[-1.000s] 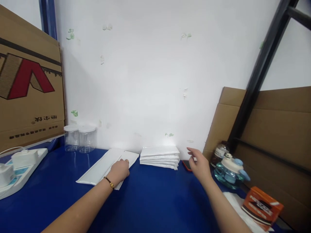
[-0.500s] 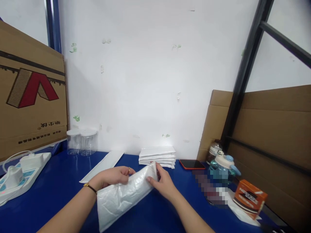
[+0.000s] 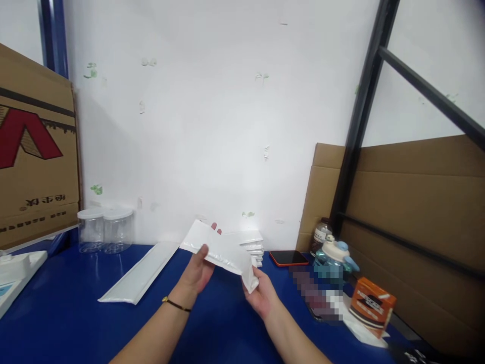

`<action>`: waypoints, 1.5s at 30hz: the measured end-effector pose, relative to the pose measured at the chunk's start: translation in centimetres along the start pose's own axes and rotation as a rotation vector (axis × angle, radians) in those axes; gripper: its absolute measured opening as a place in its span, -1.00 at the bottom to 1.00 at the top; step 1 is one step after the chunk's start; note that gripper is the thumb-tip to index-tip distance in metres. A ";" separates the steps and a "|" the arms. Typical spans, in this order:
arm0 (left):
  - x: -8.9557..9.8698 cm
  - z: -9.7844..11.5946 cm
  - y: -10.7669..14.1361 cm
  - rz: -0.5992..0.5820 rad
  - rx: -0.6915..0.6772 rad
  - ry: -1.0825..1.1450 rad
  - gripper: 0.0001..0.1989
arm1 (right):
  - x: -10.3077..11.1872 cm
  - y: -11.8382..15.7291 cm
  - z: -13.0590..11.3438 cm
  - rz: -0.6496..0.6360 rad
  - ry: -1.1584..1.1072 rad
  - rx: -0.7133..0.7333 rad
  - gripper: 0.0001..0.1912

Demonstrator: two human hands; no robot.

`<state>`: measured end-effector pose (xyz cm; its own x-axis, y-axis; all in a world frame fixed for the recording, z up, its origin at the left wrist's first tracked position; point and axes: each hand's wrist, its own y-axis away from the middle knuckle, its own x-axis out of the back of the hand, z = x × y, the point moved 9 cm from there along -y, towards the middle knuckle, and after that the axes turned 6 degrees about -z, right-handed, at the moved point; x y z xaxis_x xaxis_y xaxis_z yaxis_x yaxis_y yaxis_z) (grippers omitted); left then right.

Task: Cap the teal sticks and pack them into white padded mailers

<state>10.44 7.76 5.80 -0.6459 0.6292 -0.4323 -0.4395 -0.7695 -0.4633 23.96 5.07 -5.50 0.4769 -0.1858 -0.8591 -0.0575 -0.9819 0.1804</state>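
Observation:
A white padded pouch point(image 3: 223, 251) is held up above the blue table, tilted down to the right. My left hand point(image 3: 199, 268) grips its lower edge, thumb in front and fingertips showing behind the top edge. At the pouch's right end, which is folded or bent, my right hand point(image 3: 261, 293) is closed on it. Behind the pouch, partly hidden, stands a stack of white pouches point(image 3: 254, 242). Another long white pouch point(image 3: 140, 273) lies flat on the table to the left.
Two clear jars point(image 3: 117, 232) stand at the back left, near a power strip point(image 3: 22, 283). On the right are a phone point(image 3: 288, 258), a brown bottle point(image 3: 320, 236), a teal bottle point(image 3: 333, 260) and an orange box point(image 3: 371, 306). Cardboard point(image 3: 417, 202) borders the blue table point(image 3: 68, 323).
The held pouch has turned from sloping up to the right to sloping down to the right, and sits higher. My left hand has shifted its grip. The view has swung right.

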 end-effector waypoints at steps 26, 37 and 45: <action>-0.6 2.3 2.1 0.403 -0.294 -0.119 -0.60 | 4.0 -0.6 -5.1 0.304 0.844 0.426 -0.64; 8.9 3.9 3.2 0.607 -0.244 -0.122 -0.64 | 3.3 -0.8 -7.0 0.280 1.678 0.343 -0.73; 3.6 5.9 -1.0 0.288 -0.134 -0.365 -0.47 | 1.9 1.2 -6.0 0.196 2.143 0.083 -0.32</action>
<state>4.89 10.17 9.27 -0.9167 0.2951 -0.2694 -0.1419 -0.8707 -0.4710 30.04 3.75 -4.08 0.4550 -0.0008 0.8905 -0.2155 -0.9704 0.1092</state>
